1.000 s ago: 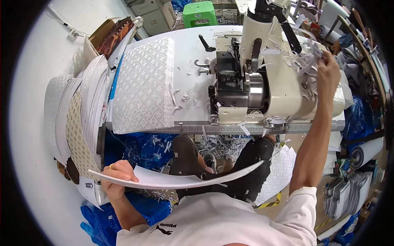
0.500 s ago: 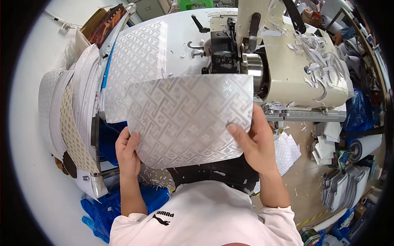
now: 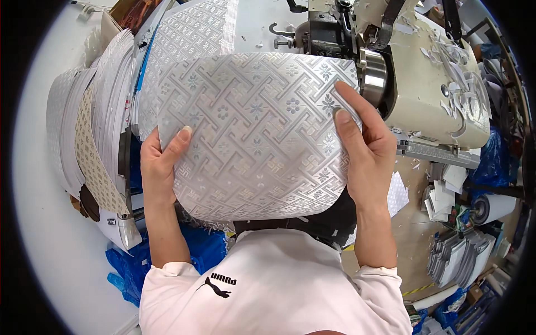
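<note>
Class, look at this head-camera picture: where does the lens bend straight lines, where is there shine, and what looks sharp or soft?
Head view: a dark round fisheye rim frames it; the sewing machine edges curve toward the rim; the embossed silver sheet, held by the left hand and right hand, is sharp with soft sheen; floor clutter at the right is small and squeezed.

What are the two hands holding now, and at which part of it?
Both hold one silver patterned sheet. The left hand takes its left edge and the right hand its right edge, thumbs on the front.
</note>
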